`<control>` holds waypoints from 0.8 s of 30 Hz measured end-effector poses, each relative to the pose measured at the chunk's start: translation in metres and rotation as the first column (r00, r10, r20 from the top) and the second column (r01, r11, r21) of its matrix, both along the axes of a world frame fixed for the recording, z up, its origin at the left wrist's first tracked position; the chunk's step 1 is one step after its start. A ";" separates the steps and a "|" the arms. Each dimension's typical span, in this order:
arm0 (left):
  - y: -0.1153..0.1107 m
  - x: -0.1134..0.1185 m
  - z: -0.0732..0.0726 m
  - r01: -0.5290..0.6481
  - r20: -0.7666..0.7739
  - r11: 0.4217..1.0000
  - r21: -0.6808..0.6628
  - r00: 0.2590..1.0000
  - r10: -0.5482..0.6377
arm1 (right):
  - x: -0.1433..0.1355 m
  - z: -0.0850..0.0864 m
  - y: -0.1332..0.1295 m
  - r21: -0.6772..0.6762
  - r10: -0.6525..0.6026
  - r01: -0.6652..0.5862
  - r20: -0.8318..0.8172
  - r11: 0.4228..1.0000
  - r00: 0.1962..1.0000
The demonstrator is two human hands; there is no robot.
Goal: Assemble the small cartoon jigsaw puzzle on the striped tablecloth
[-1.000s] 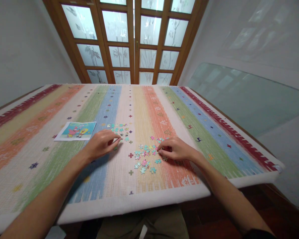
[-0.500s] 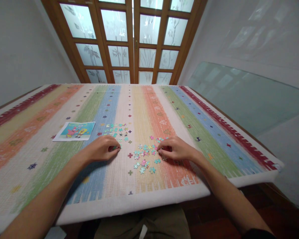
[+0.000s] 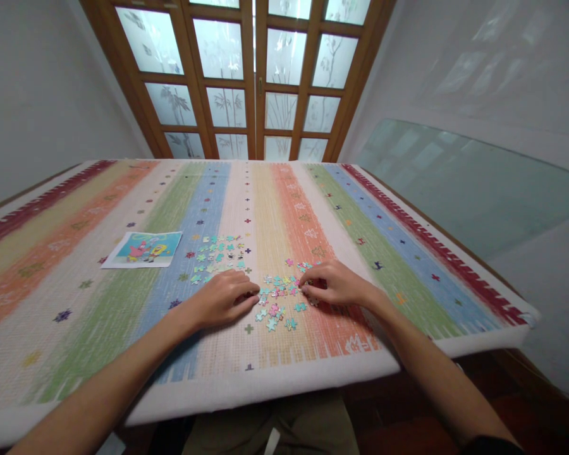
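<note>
From here I see lots of room on the surface's (image 3: 275, 196) far side. Puzzle pieces (image 3: 274, 309) sit in the way between the left hand (image 3: 227, 297) and right hand (image 3: 330, 282).

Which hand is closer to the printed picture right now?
Left. The left hand is to the right of the printed picture and nearer the table's front edge; the right hand is farther right, beside the right-hand puzzle pieces.

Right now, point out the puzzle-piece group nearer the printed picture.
The left group of puzzle pieces, just beyond the left hand; the right group, beside the right hand, lies farther from the printed picture.
</note>
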State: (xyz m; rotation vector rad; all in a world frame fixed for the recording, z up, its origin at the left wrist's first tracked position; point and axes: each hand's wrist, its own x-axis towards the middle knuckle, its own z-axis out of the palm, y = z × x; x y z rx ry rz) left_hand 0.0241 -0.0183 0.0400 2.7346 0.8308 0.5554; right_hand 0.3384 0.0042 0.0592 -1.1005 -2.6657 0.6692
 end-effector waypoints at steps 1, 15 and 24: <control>-0.001 0.003 -0.001 -0.011 0.005 1.000 0.014 1.000 0.011 | 0.000 0.000 0.000 0.002 -0.003 0.003 0.008 1.000 1.000; -0.007 0.008 -0.001 -0.052 0.019 0.999 0.003 0.998 0.052 | 0.000 0.006 -0.001 -0.045 -0.010 0.011 0.030 0.999 0.999; -0.009 0.008 -0.001 -0.022 0.030 0.999 -0.036 0.999 0.023 | 0.007 0.010 0.002 -0.104 0.015 -0.010 0.051 0.995 0.999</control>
